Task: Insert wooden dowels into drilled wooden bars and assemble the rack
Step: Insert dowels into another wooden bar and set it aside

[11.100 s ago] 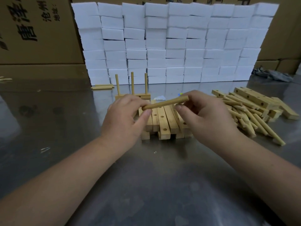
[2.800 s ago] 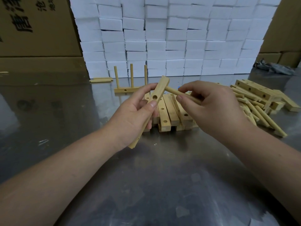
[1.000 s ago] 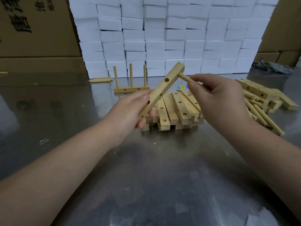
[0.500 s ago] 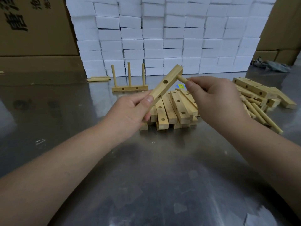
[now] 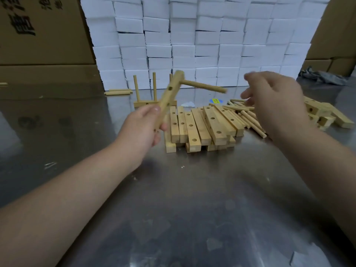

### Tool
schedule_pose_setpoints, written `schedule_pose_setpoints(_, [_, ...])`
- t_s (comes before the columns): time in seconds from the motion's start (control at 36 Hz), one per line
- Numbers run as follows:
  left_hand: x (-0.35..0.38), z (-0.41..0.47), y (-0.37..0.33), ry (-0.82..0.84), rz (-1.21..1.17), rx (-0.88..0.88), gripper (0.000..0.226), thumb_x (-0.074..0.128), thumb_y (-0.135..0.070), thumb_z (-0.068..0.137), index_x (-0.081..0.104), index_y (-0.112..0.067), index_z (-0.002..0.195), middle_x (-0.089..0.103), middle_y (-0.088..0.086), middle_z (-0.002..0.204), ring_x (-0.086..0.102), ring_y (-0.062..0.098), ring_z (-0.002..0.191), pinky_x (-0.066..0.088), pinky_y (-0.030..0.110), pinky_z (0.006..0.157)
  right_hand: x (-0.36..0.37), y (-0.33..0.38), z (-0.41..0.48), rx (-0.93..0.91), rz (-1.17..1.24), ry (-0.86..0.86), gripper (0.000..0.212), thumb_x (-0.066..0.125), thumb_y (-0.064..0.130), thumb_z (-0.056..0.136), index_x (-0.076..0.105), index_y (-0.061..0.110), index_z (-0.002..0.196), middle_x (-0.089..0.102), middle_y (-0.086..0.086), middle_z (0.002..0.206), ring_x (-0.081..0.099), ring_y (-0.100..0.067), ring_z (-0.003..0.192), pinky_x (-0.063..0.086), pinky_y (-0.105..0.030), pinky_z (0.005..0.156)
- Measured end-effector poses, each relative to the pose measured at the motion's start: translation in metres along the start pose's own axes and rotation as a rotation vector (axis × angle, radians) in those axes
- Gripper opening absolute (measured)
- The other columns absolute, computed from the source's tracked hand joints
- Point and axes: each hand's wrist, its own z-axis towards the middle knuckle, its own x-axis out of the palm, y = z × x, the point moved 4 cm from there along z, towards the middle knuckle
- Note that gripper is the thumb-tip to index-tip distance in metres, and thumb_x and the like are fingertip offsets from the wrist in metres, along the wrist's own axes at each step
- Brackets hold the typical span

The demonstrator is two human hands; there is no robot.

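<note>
My left hand [image 5: 143, 125] grips the lower end of a drilled wooden bar [image 5: 169, 97], held tilted above the metal table [image 5: 173, 199]. A wooden dowel [image 5: 204, 86] sticks out sideways from the bar's top hole. My right hand [image 5: 273, 101] hovers to the right of the dowel, blurred, fingers loosely spread and holding nothing. Below lies a stack of drilled bars [image 5: 200, 126]. Loose dowels [image 5: 244, 116] lie to its right, partly behind my right hand. A finished bar with three upright dowels [image 5: 152, 95] stands behind my left hand.
A wall of white foam blocks [image 5: 192, 39] closes off the back of the table. Cardboard boxes [image 5: 38, 35] stand at the left and right. Two dowels [image 5: 118, 91] lie at the back left. More drilled bars [image 5: 325, 114] are piled at the far right.
My right hand has let go of the dowel and pulled away to the right. The dowel stays seated in the bar's top hole, and my left hand has tilted the bar more upright.
</note>
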Motion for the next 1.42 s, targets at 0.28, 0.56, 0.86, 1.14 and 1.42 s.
schedule_pose_setpoints(0.28, [-0.017, 0.016, 0.020, -0.148, -0.450, -0.285, 0.023, 0.035, -0.023, 0.097, 0.056, -0.014, 0.094, 0.055, -0.004, 0.049, 0.039, 0.008, 0.037, 0.029, 0.014, 0.038, 0.008, -0.070, 0.034, 0.222, -0.895, 0.401, 0.030, 0.046, 0.010, 0.081, 0.070, 0.014, 0.098, 0.065, -0.010, 0.105, 0.059, -0.028, 0.088, 0.048, -0.030, 0.070])
schedule_pose_setpoints(0.56, [-0.015, 0.017, 0.021, -0.096, -0.519, -0.270, 0.025, 0.032, -0.018, 0.093, 0.050, -0.007, 0.108, 0.056, -0.001, 0.055, 0.039, 0.010, 0.040, 0.029, 0.019, 0.041, 0.011, -0.072, 0.030, 0.240, -1.010, 0.450, 0.021, 0.048, 0.005, 0.082, 0.063, 0.010, 0.096, 0.059, -0.009, 0.088, 0.053, -0.023, 0.073, 0.038, -0.025, 0.057])
schedule_pose_setpoints(0.86, [-0.011, 0.014, 0.016, -0.069, -0.494, -0.183, 0.019, 0.036, -0.014, 0.094, 0.053, -0.007, 0.094, 0.059, -0.001, 0.054, 0.041, 0.011, 0.041, 0.031, 0.020, 0.041, 0.000, -0.032, 0.030, -0.084, -0.674, 0.022, 0.027, 0.042, 0.027, 0.096, 0.060, 0.018, 0.114, 0.058, -0.007, 0.086, 0.046, -0.021, 0.061, 0.026, -0.024, 0.046])
schedule_pose_setpoints(1.14, [0.004, 0.005, 0.006, 0.049, -0.452, -0.095, 0.030, 0.033, -0.012, 0.094, 0.056, -0.015, 0.112, 0.055, -0.001, 0.054, 0.039, 0.010, 0.041, 0.033, 0.017, 0.041, 0.028, 0.017, -0.024, -0.408, -0.438, 0.371, 0.028, 0.040, 0.030, 0.089, 0.066, 0.019, 0.094, 0.059, 0.005, 0.070, 0.052, -0.013, 0.065, 0.045, -0.031, 0.059])
schedule_pose_setpoints(1.42, [0.018, -0.009, 0.000, 0.253, -0.344, -0.013, 0.040, 0.031, -0.013, 0.093, 0.056, -0.029, 0.120, 0.054, -0.001, 0.059, 0.039, 0.010, 0.045, 0.037, 0.017, 0.044, 0.033, 0.024, -0.033, -0.441, -0.433, 0.317, 0.040, 0.034, 0.034, 0.082, 0.068, 0.017, 0.091, 0.056, -0.001, 0.071, 0.053, -0.022, 0.070, 0.045, -0.035, 0.064])
